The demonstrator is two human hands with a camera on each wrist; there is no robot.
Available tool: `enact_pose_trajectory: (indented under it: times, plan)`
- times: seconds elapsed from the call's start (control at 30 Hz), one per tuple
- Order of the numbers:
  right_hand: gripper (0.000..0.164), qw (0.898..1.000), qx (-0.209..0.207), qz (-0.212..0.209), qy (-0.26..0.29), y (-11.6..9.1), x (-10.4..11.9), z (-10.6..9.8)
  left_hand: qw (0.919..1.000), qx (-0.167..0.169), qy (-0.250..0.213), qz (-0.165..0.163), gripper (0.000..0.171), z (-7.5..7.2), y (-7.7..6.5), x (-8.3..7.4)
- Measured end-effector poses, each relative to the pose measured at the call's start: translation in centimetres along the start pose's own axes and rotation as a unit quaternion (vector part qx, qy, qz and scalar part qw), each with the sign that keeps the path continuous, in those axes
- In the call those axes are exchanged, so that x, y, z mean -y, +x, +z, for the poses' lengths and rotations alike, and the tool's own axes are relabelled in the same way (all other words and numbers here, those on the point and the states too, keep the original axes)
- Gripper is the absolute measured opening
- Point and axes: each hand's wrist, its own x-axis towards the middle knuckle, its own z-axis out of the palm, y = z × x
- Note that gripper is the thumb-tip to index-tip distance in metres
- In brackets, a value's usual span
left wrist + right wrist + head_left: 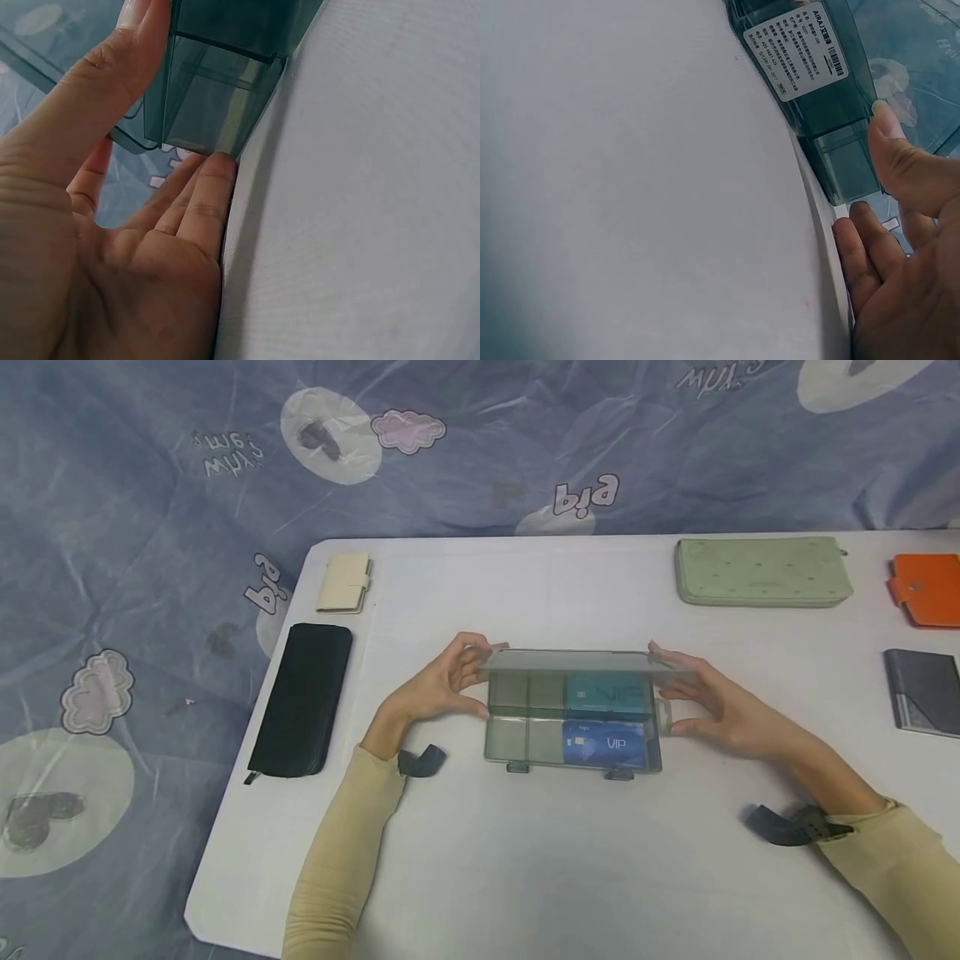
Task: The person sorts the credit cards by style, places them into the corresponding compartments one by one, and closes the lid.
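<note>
A clear greenish plastic compartment box (pixel 508 743) lies on the white table with its lid (pixel 570 661) raised along the far edge. In its right compartments are a teal VIP card (pixel 609 692) and a blue VIP card (pixel 603 745); the left compartments hold nothing. My left hand (pixel 442 681) holds the box's left end, thumb against the wall and fingers back by the lid. At the right end, my right hand (pixel 708 706) grips likewise, its thumb (pixel 889 124) at the box edge in the right wrist view. There, a printed white label (pixel 799 52) shows on the box.
To the left lie a black zip case (pixel 303 702) and a cream card holder (pixel 345 582). A green wallet (pixel 763 572) is at the back right. Farther right are an orange card holder (pixel 930 589) and a dark grey card case (pixel 924 692). Blue patterned cloth (pixel 150 568) surrounds the table.
</note>
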Motion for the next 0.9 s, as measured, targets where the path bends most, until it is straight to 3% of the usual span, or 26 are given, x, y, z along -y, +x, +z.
enact_pose_trajectory:
  times: [0.2, 0.37, 0.53, 0.7, 0.9]
  plan:
    - [0.097, 0.999, 0.001, 0.008, -0.036, -0.4, 0.2, 0.0, 0.9994, 0.024, -0.01, 0.02, 0.075, -0.2, 0.2, 0.3]
    - [0.093, 1.0, 0.007, 0.002, -0.031, -0.7, -0.2, -0.1, 0.9996, 0.029, -0.007, 0.001, 0.068, -0.2, 0.1, 0.2]
    - [0.092, 0.996, 0.0, 0.015, -0.085, -0.2, 1.4, 0.4, 0.9993, 0.033, -0.003, -0.017, 0.064, -0.1, -0.1, -0.1]
    - [0.092, 0.992, 0.005, 0.025, -0.126, 0.3, 3.1, 0.9, 0.9982, 0.058, -0.011, -0.006, 0.061, -0.1, -0.2, -0.2]
    - [0.105, 0.985, 0.003, 0.041, -0.165, 0.8, 3.8, 1.8, 0.9984, 0.057, 0.002, -0.006, 0.066, 0.0, -0.1, -0.2]
